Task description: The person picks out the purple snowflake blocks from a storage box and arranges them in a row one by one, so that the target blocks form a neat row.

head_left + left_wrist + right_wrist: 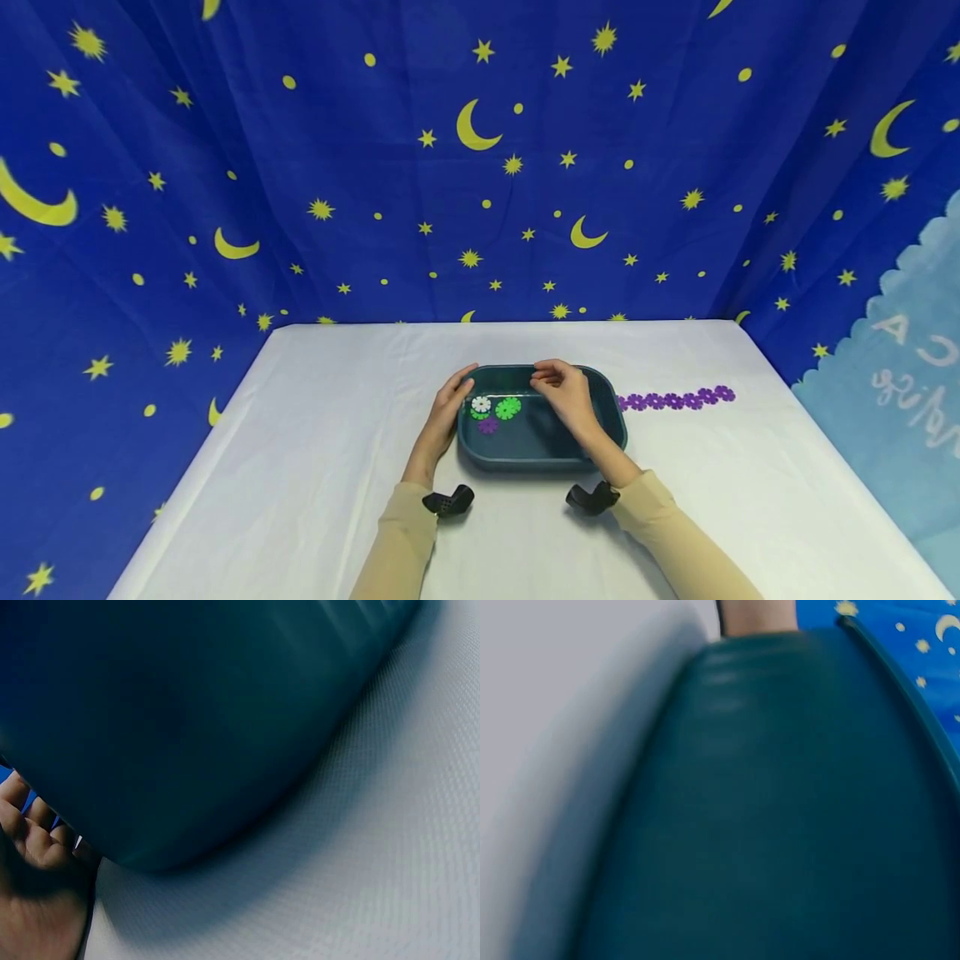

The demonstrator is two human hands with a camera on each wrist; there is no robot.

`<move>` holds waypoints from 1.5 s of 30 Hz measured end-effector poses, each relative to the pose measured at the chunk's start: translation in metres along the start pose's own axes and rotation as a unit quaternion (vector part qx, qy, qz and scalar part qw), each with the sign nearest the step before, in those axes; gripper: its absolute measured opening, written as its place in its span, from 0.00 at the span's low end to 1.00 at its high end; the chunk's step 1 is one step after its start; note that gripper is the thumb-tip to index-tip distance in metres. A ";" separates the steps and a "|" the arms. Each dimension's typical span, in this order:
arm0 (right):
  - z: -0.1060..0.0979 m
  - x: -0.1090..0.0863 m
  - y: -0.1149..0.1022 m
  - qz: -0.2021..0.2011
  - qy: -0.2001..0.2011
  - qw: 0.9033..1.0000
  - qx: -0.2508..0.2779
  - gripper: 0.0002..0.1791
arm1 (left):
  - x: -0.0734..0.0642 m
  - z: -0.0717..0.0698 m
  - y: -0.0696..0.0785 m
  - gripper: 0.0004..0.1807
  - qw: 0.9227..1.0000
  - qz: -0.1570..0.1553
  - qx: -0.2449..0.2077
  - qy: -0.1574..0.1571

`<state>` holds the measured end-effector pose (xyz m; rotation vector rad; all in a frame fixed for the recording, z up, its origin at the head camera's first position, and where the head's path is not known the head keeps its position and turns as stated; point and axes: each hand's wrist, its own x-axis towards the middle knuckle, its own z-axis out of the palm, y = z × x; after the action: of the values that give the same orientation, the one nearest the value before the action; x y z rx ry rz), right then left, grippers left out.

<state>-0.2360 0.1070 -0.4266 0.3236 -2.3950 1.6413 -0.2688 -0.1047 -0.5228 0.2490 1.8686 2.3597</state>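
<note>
A dark green plastic basin [536, 462] stands on the white-covered table. My left hand [444, 410] holds its left end, with the fingers along the outer wall and the thumb at the rim. In the left wrist view, the curled fingers [39, 832] show beside the basin's dark side. My right hand [566, 398] is over the basin's right half, fingers bent and thumb near the index finger; I cannot tell whether a small piece is between them. Inside at the left lie a white flower-shaped disc [481, 404], a bright green disc [508, 407] and a purple disc [488, 426].
A row of several joined purple flower discs [675, 401] extends rightward from the basin's right side across the white tablecloth [300, 467]. A blue star-and-moon curtain [405, 175] surrounds the table's back and sides. A pale blue panel with lettering [907, 358] hangs at the right.
</note>
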 end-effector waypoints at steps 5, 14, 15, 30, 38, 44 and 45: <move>0.018 0.007 0.022 -0.003 -0.025 1.000 0.012 0.12 | 0.001 0.002 0.000 0.28 1.000 0.000 0.008 0.003; 0.039 0.015 0.043 -0.016 -0.086 0.994 0.062 0.14 | 0.003 0.000 -0.002 0.30 1.000 -0.004 0.016 0.004; 0.040 0.015 0.044 -0.016 -0.094 0.993 0.066 0.14 | 0.003 0.000 -0.002 0.30 1.000 -0.004 0.015 0.003; 0.052 0.014 0.055 -0.015 -0.224 0.974 0.017 0.16 | 0.001 0.001 0.000 0.30 1.000 0.001 0.017 0.000; 0.054 0.013 0.058 -0.025 -0.253 0.967 -0.017 0.17 | 0.000 0.000 -0.001 0.30 1.000 0.010 0.021 -0.005; 0.056 0.014 0.059 -0.052 -0.257 0.963 -0.067 0.18 | 0.000 0.000 0.000 0.30 1.000 0.010 0.013 -0.008; 0.057 0.014 0.059 -0.060 -0.258 0.962 -0.074 0.18 | 0.000 0.001 0.000 0.29 1.000 0.009 0.008 -0.008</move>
<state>-0.2705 0.0736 -0.4945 0.9499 -2.7720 1.4447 -0.2691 -0.1040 -0.5228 0.2863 1.8868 2.3485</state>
